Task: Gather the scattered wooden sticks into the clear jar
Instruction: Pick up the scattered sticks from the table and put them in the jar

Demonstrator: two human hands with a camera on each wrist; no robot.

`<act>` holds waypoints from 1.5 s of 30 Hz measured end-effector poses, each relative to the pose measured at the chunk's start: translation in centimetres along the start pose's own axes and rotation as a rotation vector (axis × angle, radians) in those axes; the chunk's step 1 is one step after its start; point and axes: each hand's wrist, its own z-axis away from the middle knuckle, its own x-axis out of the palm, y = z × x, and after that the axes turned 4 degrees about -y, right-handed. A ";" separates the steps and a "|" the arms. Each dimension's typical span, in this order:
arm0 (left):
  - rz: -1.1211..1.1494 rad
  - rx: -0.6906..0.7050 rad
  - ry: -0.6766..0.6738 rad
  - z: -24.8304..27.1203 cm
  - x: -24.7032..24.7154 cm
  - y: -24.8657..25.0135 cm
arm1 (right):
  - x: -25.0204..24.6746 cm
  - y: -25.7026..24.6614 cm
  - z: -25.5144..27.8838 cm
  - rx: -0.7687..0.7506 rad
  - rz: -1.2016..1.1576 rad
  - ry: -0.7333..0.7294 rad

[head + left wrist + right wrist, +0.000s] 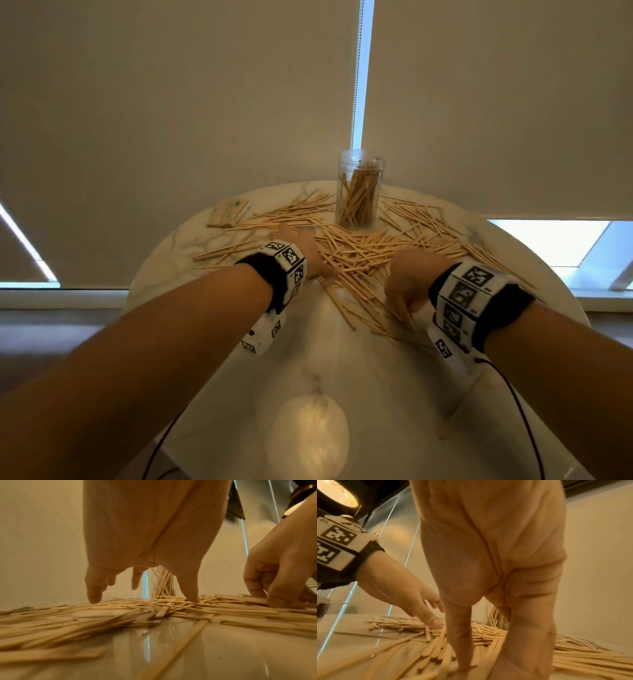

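Note:
A clear jar [359,192], partly filled with upright wooden sticks, stands at the back of the round marble table [342,377]. Loose wooden sticks [363,250] lie scattered around it, thickest in the middle. My left hand [301,244] lies flat on the pile left of centre, and its spread fingertips [93,599] touch the sticks. My right hand [404,298] is curled over the pile's near edge. Its thumb [458,642] and fingers [522,649] point down and pinch a bunch of sticks between them. The left hand [412,599] shows beside it.
A small flat packet [228,214] lies at the table's back left. One stray stick [455,414] lies near the front right edge. Cables trail from both wristbands. Closed roller blinds hang behind the table.

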 end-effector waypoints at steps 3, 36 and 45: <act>-0.039 -0.033 -0.023 0.7 -0.4 0.0 | 0.3 0.0 0.2 0.006 0.033 0.037; 0.022 0.197 -0.083 0.7 -0.5 1.6 | 0.9 0.9 0.4 0.054 0.151 -0.034; 0.514 0.130 -0.127 2.8 -2.3 0.2 | -0.1 2.1 1.2 0.080 -0.355 -0.083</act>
